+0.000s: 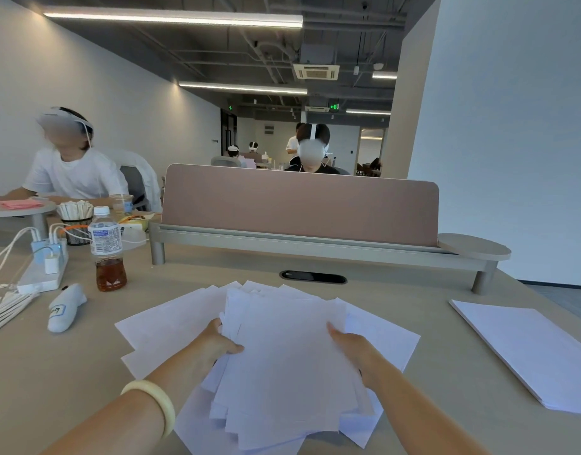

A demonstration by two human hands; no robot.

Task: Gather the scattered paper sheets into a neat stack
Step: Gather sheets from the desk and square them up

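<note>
a person at a shared office desk holds a ragged bundle of paper sheets (289, 356) between both hands, low over the near middle of the tabletop (69, 372). the left hand (221, 339), a pale bangle (154, 402) on its wrist, grips the bundle's left edge with the thumb curled on top and the fingers tucked out of sight beneath. the right hand (351, 348) clasps the right edge the same way, thumb above and fingers hidden under the paper.

a hand on each side looks chosen to square the bundle, since its corners fan out at several angles, most of all toward the far edge. more loose sheets (164, 320) lie flat under and around the bundle, spilling toward the left and right and over the near edge, so the gathering appears well short of done.

a squared pile (528, 349) of white paper rests apart by the right edge, seemingly kept clear of the muddle.

a bottle (107, 247) with a little brown drink left in it and a power strip (43, 270) trailing white cables stand toward the far left corner, well away from the paper. a pink screen (299, 205) runs along the far edge.

a fair guess is that the remaining sheets must be drawn in and the edges tapped level; thin paper held this loosely could slide or crease.
</note>
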